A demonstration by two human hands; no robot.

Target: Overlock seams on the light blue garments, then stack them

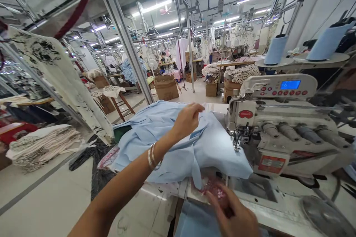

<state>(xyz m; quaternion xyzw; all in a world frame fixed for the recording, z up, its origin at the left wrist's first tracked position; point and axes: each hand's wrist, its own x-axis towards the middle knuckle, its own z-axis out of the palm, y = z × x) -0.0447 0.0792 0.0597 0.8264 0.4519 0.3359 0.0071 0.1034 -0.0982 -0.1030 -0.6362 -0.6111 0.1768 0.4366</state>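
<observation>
The right hand [232,213], at the bottom of the view, had its fingers curled over a pink sequinned piece [214,190] at the front of the tabletop [167,191]; whether they clamped it could not be told. The left hand [187,121], bangles [152,156] on its wrist, was closed on a fold of pale blue fabric [211,152], lifting it slightly. That fabric lay bunched on the tabletop against the presser foot [237,137] of an overlock sewing machine [280,129], apparently kept there within easy reach of the needle. Blue thread cones [274,50] stood behind the machine, placed to feed it from above. To the left, a clear plastic bag [108,157] lay beside the fabric, and a folded stack of patterned cloth [41,148] sat farther off. Beyond, cardboard boxes [166,87] stood on the floor, and patterned cloth [244,74] was heaped over one box, hiding whatever lay inside.
</observation>
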